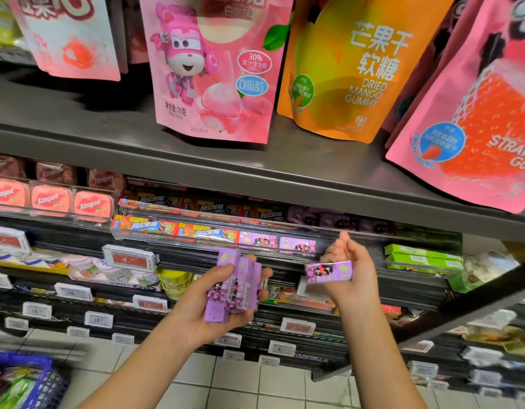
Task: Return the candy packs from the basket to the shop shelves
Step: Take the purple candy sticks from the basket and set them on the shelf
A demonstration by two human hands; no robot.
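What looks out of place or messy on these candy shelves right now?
Nothing looks spilled or damaged. The orange mango gummy bag leans left rather than hanging straight. The purple candy packs are simply off the shelf: a stack in the left hand, one pack in the right hand.

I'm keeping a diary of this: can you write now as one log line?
left hand: holds purple candy packs | right hand: holds one purple pack | basket: lower left

Blue basket (34,379) cut off at the corner, price tags (128,259) too blurry to read, strawberry bag (476,128) cut off — right edge.
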